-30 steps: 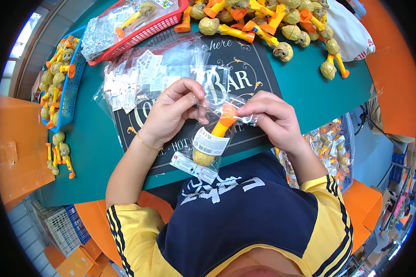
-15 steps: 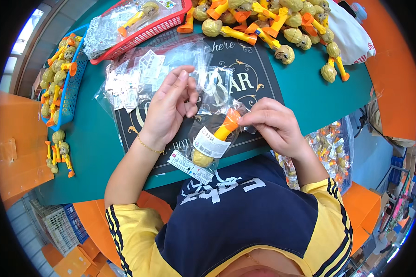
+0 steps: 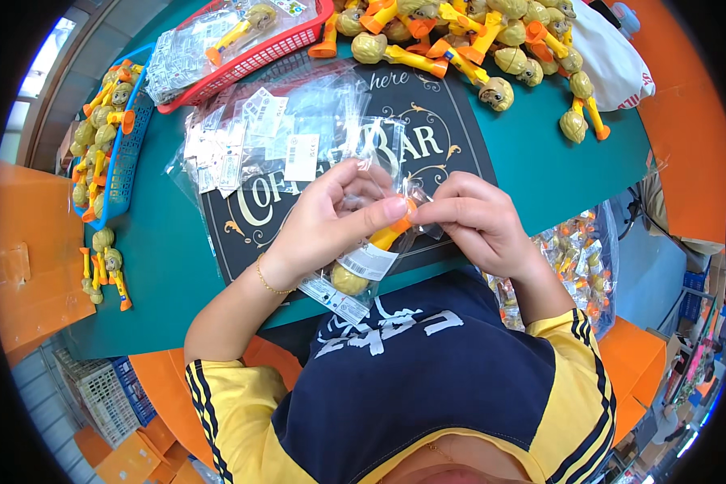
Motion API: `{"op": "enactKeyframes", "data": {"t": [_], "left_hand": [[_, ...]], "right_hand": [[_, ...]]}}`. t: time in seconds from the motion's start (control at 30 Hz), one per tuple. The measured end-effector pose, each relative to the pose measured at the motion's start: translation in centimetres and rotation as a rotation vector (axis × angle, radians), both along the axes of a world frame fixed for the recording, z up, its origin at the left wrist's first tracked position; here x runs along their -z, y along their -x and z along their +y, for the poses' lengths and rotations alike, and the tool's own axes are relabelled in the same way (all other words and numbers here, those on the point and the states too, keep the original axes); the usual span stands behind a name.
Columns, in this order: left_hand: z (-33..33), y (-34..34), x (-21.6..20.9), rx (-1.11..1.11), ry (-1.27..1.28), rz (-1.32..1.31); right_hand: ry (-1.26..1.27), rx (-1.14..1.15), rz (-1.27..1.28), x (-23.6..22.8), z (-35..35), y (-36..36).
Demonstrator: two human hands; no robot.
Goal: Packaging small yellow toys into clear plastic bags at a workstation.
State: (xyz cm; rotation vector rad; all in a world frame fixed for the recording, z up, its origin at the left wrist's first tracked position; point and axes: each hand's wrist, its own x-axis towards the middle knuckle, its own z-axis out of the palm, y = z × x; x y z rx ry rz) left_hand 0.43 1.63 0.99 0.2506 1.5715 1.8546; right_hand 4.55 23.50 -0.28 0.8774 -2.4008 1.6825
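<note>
A clear plastic bag (image 3: 331, 300) hangs tilted in front of my chest. Inside it is a small doll (image 3: 349, 280) with a gold, shell-like head at the lower end and a yellow-orange body. A white label (image 3: 369, 261) wraps its middle. My left hand (image 3: 339, 211) is closed on the upper part of the bag, its thumb at the orange end and its other fingers partly hidden behind the plastic. My right hand (image 3: 482, 222) pinches the bag's edge beside that orange end. Under both hands lies a black printed mat (image 3: 427, 173).
Flat clear bags (image 3: 315, 105) with white labels lie on the mat. A red basket (image 3: 290, 36) of bags stands behind them, a blue basket (image 3: 129, 173) of dolls at left. More dolls (image 3: 492, 48) are heaped at the back right. A sack of bagged dolls (image 3: 573, 266) sits beside my right arm.
My left hand has moved right and down from above the mat and closed on the bag's upper part. My right hand keeps its pinch, nearly in place.
</note>
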Motion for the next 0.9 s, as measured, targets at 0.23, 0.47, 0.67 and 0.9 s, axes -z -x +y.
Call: {"op": "enactKeyframes", "data": {"t": [0.23, 0.47, 0.67, 0.9], "left_hand": [[0.3, -0.2, 0.1, -0.087, 0.022, -0.050], [0.1, 0.0, -0.4, -0.158, 0.037, -0.137], [0.3, -0.2, -0.2, -0.296, 0.023, -0.019], [-1.0, 0.8, 0.6, -0.278, 0.073, 0.191]], "right_hand": [[-0.058, -0.024, 0.130, 0.2, -0.4, 0.4], [-0.065, 0.002, 0.145, 0.1, -0.5, 0.5], [-0.080, 0.014, 0.157, 0.2, -0.4, 0.4], [-0.071, 0.022, 0.159, 0.2, -0.4, 0.4]]}}
